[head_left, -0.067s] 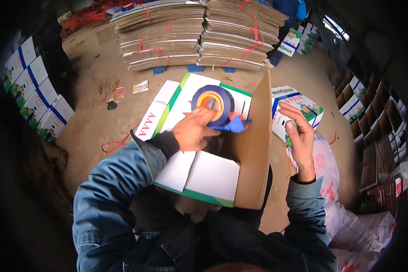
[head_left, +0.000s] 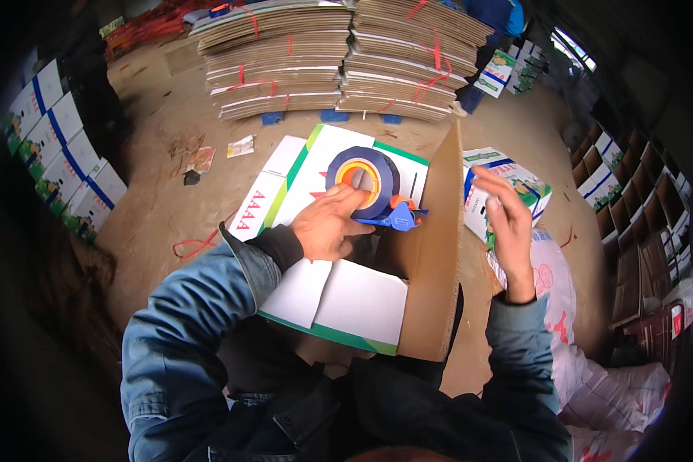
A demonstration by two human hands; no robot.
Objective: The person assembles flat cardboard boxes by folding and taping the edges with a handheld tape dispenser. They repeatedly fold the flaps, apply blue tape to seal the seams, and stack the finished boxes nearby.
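Observation:
My left hand [head_left: 327, 223] grips a tape dispenser [head_left: 396, 216] with a large roll of dark blue tape [head_left: 391, 173]. Its core is orange and yellow, and the holder's end is blue and orange. Tape and hand are above a white and green cardboard box [head_left: 359, 304] in front of my body. One brown flap [head_left: 431, 262] stands up along the box's right side; white flaps partly cover the dark opening. Beyond that flap, my right hand [head_left: 510, 231] is raised, fingers apart and bent a little, holding nothing. Its fingertips overlap the view of a carton [head_left: 527, 181] on the floor.
Tied stacks of flat cardboard [head_left: 277, 61] stand ahead on blue supports. White cartons [head_left: 65, 142] are piled at the left, and more with open brown ones [head_left: 631, 185] at the right. Pale woven sacks [head_left: 558, 289] lie beside my right arm. Another person in blue [head_left: 497, 15] is at the back.
My right hand has tilted slightly, its fingertips a little higher. The left hand and tape dispenser have barely shifted, and the upright flap leans slightly differently.

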